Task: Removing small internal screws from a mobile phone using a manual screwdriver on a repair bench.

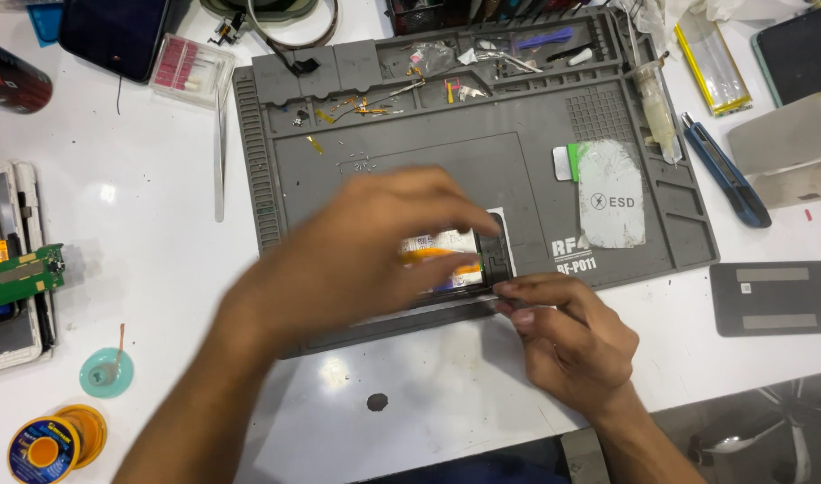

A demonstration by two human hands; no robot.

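Note:
An opened phone [482,255], with its battery and orange flex cables showing, lies on a grey repair mat [482,161]. My left hand [365,246] is blurred and spread over the phone's middle, covering most of it. My right hand [567,336] pinches the phone's lower right edge between thumb and fingertips, near the mat's front edge.
Small parts, screws and tweezers fill the mat's top trays. Also on the table are a syringe [654,103], a blue utility knife [724,170], a dark back cover [773,298], another opened phone with a green circuit board [20,273], solder spools [52,444] and a case of bits [188,67].

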